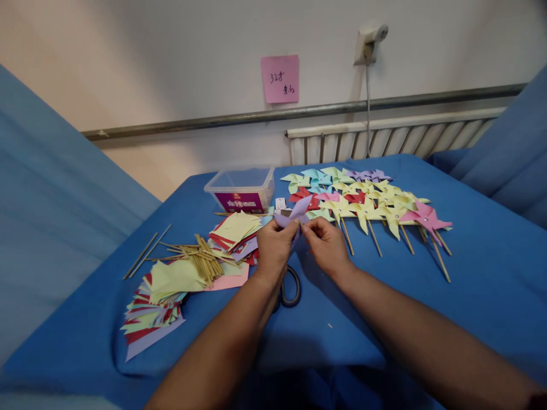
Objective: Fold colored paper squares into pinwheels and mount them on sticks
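— Where the two hands meet above the counter, what is in their grip?

— A lilac paper pinwheel. The left hand pinches its lower edge with closed fingers, and the right hand pinches it from the other side, fingertips nearly touching the left's. The paper blades stand up just above both hands.

— And right under them?

— Scissors lie on the blue cover, partly hidden by the left wrist; only the dark handle loops show.

— Left of that?

— Just beside the left hand, a loose stack of coloured paper squares, a bundle of thin wooden sticks across a pink sheet, then a second fanned pile of squares nearer the edge. Two sticks lie apart, farther left.

— To the right?

— Finished pinwheels on sticks, yellow, blue, red, purple and pink, overlapping in rows behind the right hand.

— Farther back?

— A clear plastic box with a purple label, and on the wall a pink note, its writing too small to read
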`<action>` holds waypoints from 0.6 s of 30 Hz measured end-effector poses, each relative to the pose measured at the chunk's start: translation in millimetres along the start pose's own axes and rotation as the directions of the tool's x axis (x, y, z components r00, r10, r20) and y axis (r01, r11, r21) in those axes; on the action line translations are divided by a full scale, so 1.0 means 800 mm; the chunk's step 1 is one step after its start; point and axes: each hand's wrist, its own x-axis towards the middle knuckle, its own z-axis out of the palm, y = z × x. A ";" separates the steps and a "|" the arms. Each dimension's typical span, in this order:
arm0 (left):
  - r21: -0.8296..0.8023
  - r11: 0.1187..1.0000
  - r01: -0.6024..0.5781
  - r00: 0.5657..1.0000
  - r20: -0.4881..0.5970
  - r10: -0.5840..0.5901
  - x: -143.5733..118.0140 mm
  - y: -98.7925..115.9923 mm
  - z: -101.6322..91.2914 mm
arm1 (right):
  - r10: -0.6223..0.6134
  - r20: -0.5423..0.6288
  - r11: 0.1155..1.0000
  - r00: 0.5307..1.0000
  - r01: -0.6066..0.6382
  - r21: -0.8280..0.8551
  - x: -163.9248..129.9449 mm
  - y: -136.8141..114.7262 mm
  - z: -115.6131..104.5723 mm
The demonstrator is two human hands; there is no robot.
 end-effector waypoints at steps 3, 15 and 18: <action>0.002 1.000 -0.008 1.000 0.004 0.008 0.000 0.001 0.000 | -0.110 0.015 0.986 0.994 0.111 -0.122 0.002 -0.004 -0.007; -0.111 0.992 0.059 0.983 0.177 -0.038 0.007 -0.007 -0.002 | -0.283 0.126 0.857 0.951 0.310 -0.411 0.008 -0.009 -0.026; -0.120 0.990 0.079 0.980 0.193 -0.055 0.008 -0.006 -0.002 | -0.293 0.143 0.835 0.945 0.326 -0.443 0.008 -0.009 -0.029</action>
